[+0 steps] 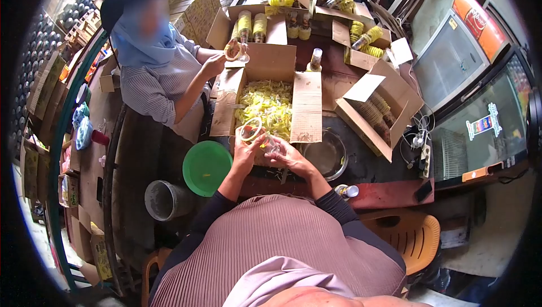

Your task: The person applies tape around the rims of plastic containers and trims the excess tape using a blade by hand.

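Note:
Just over the near edge of an open cardboard box (307, 106), my left hand (246, 150) holds a pale yellow ring (250, 129). The box is filled with small yellow-green packets (265, 102). Close by on the right, my right hand (292, 159) has its fingers around a clear plastic piece (274, 146); its exact shape is too small to tell. The two hands almost meet in front of my body.
A co-worker (164, 70) at the left holds a ring and a clear cup. A green basin (207, 168) and grey bucket (165, 200) are at lower left. A round tray (326, 157), a lidded jar (346, 191) and an open carton (381, 112) lie rightward.

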`<state>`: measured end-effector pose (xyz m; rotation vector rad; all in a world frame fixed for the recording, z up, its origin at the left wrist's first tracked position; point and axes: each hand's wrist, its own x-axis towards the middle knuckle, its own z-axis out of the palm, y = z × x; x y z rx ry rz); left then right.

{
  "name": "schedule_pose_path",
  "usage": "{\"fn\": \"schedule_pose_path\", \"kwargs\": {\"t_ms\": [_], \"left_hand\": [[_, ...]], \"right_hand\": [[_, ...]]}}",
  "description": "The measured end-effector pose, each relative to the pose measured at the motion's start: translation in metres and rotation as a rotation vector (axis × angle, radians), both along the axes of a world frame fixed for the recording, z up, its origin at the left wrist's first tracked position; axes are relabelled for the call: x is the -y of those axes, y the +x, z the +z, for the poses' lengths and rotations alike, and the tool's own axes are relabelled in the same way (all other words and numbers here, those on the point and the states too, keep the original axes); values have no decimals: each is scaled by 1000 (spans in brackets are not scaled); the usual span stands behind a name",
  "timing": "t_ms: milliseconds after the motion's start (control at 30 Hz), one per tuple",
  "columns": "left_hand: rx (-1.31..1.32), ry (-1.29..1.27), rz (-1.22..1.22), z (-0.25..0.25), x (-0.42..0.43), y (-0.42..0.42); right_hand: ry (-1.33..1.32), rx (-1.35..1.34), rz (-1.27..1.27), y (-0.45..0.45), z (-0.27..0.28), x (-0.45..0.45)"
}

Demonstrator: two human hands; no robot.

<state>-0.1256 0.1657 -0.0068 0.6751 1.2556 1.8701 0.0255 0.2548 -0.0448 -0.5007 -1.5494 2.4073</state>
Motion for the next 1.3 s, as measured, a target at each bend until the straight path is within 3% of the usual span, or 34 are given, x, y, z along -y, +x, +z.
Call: {"fn": "schedule_pose_path", "kwargs": {"t_ms": [67, 333, 400, 533, 767, 900, 1033, 1133, 1300], "left_hand": [[18, -7, -59, 0, 3, 2], [-23, -136, -341, -18, 26, 4], [18, -178, -379, -28, 34, -1], [-83, -416, -405, -48, 48, -3], [-111, -510, -370, -61, 58, -5], [-146, -527, -375, -65, 66, -6], [-162, -529, -372, -73, 73, -7], [-163, -539, -371, -73, 74, -5], [-164, -556, -387, -67, 74, 1]], "right_hand": [[-109, 51, -2, 6, 10, 3], [151, 194, -188, 65, 12, -17], [563, 384, -212, 84, 15, -20], [863, 609, -249, 113, 13, -16], [978, 996, -370, 124, 16, 11], [1131, 980, -525, 129, 4, 25], [1137, 1061, -472, 133, -4, 31], [1187, 975, -651, 135, -2, 32], [1177, 1007, -665, 139, -4, 33]]}}
